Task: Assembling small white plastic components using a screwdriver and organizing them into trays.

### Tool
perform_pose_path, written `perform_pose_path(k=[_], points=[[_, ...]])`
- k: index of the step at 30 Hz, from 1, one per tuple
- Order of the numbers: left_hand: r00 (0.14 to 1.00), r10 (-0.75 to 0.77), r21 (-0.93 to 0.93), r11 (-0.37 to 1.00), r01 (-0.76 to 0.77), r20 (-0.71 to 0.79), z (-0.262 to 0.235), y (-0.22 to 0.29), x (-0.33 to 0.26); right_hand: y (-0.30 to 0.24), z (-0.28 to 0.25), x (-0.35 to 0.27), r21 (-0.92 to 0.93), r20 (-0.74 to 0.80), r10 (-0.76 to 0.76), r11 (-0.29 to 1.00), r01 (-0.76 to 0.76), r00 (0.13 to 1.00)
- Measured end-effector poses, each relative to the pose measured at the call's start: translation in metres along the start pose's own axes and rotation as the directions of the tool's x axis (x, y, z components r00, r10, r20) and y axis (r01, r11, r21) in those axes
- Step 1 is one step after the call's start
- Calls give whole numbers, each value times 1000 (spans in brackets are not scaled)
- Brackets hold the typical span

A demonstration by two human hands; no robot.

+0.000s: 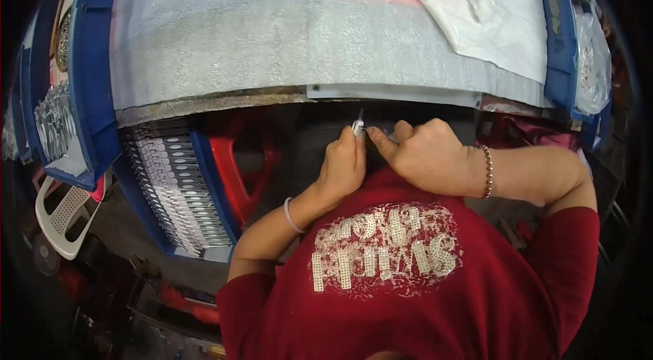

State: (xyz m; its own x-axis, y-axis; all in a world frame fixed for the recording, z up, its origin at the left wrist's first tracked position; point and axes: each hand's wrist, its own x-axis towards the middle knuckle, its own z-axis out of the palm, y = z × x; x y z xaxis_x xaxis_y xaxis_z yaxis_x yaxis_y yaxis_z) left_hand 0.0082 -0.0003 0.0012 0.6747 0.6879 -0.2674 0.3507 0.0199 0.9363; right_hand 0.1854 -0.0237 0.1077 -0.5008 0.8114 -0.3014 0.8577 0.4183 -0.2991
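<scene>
We've got our left hand (343, 164) clamped on a small pale pointed piece (358, 126), just off the table's (272, 47) near edge; right hand's (430, 157) curled beside it, can't tell if it's gripping anything

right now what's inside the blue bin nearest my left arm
The blue bin holds close-set rows of slim silvery-white pieces; anything beneath them is covered.

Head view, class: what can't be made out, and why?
In the head view:
Small white piece: lower part hidden by the left hand.
Right hand: palm hidden by its back.
Pieces rowed in a blue crate: too small for detail.
White sheet: far end cut off by the upper edge.
</scene>
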Motion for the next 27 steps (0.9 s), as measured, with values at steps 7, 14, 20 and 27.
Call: perform_pose_path(k=[7, 14, 20, 27], points=[[999, 33, 127, 992, -29, -25, -2, -3, 0, 2, 23, -1, 644, 69, 440, 666, -377, 895], [993, 104, 112, 989, -97, -57, 6, -2, -3, -3, -16, -1, 264, 226, 310, 893, -364, 924], [999, 25, 7, 1000, -25, -44, 1, 4, -2, -23, -7, 3, -175, 103, 92, 982, -73, 990], [994, 73, 86, 994, -65, -83, 0, -6, 0, -3, -3, 13, 361, 199, 365, 836, -414, 910]])
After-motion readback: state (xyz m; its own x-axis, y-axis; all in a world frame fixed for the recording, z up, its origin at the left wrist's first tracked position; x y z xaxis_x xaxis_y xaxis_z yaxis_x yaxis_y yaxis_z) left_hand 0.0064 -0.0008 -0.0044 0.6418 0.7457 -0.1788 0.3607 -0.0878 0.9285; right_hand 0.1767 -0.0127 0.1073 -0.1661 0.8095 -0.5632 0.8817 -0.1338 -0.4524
